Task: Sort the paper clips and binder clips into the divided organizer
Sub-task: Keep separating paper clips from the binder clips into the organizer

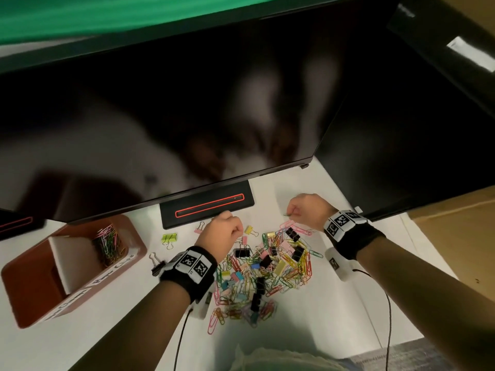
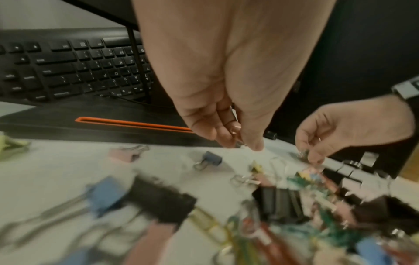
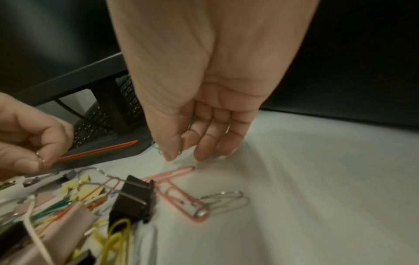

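Observation:
A mixed pile of coloured paper clips and binder clips (image 1: pixel 263 271) lies on the white desk between my forearms. At the pile's far left edge, my left hand (image 1: pixel 237 231) is curled, its thumb and fingers pinching a small metal clip (image 2: pixel 238 143). At the far right edge, my right hand (image 1: pixel 290 212) pinches a green paper clip (image 3: pixel 158 149) between thumb and forefinger just above the desk. The brown divided organizer (image 1: pixel 34 295) stands at the left. Its far compartment holds several paper clips (image 1: pixel 108 245); the near compartment looks dark and I cannot see into it.
A large dark monitor (image 1: pixel 187 116) overhangs the desk, and its black stand base (image 1: pixel 209 204) sits just beyond the hands. A keyboard (image 2: pixel 68 66) lies behind it. A lime binder clip (image 1: pixel 169 238) and a black one (image 1: pixel 158 265) lie apart from the pile. Brown cardboard (image 1: pixel 455 236) borders the right.

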`<state>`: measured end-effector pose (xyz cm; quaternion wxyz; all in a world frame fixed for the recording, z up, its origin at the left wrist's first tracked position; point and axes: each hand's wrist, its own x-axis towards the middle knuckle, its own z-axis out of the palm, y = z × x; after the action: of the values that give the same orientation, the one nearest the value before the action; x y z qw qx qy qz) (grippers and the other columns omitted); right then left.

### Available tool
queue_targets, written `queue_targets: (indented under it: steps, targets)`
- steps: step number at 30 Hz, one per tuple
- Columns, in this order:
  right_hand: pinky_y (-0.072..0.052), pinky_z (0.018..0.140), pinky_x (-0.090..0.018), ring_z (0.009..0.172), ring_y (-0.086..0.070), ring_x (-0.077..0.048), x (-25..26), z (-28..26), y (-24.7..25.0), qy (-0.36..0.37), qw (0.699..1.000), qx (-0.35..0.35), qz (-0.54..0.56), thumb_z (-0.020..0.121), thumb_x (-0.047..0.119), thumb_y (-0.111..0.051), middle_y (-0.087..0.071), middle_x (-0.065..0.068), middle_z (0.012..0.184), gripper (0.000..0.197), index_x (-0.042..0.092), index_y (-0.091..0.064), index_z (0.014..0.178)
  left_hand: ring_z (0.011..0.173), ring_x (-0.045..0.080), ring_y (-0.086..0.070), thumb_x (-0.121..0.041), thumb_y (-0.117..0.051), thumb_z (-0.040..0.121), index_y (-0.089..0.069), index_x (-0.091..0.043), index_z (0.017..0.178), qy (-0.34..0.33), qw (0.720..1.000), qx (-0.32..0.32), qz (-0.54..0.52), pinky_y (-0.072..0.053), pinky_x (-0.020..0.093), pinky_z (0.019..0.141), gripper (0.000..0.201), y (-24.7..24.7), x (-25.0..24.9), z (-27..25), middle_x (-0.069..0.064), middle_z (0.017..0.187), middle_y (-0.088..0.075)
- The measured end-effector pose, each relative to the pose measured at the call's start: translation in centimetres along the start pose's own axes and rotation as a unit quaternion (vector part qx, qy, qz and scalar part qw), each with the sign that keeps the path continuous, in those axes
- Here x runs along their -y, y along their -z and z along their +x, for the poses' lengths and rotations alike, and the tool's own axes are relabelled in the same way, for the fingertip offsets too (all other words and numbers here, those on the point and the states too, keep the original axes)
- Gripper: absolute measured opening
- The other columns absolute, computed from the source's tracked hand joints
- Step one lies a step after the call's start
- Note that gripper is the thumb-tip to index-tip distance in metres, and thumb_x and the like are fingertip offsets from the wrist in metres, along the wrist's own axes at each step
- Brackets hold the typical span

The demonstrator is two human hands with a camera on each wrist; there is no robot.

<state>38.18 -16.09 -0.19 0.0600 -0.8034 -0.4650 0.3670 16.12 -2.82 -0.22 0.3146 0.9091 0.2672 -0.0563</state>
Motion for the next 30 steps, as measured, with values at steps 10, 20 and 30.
queue_targets:
  steps: [10,20,30]
  targets:
    - [-0.053,0.083,-0.033,0.08,-0.062,-0.017,-2.5,-3.4,-0.9,0.002,0.998,0.033,0.062,0.084,0.024,-0.067,-0.063,0.003,0.079,0.038,0.027,-0.054,0.119,0.086,0.024,-0.061,-0.029,-0.064,0.083,-0.056,-0.014,0.109,0.092,0.992,0.083,0.0,-0.051,0.032,0.076,0.031,-3.2,-5.1,1.2,0.006,0.095,-0.065]
    - [-0.043,0.077,-0.024,0.085,-0.055,-0.016,-1.0,-1.4,-1.3,0.045,0.999,-0.008,0.017,0.086,0.022,-0.063,-0.061,-0.004,0.103,0.02,0.02,-0.066,0.106,0.094,0.025,-0.059,-0.022,-0.059,0.085,-0.065,-0.017,0.098,0.095,0.99,0.066,0.083,-0.049,0.034,0.081,0.015,-4.1,-4.8,2.1,0.006,0.104,-0.061]
    - [-0.046,0.086,-0.028,0.102,-0.059,-0.022,0.3,-0.9,-1.0,0.045,0.999,0.012,-0.024,0.09,0.019,-0.057,-0.061,-0.006,0.114,0.019,0.012,-0.064,0.107,0.089,0.027,-0.058,-0.017,-0.055,0.089,-0.061,-0.01,0.099,0.05,0.994,0.071,0.068,-0.048,0.037,0.08,0.014,-3.9,-4.1,1.9,0.009,0.1,-0.057]
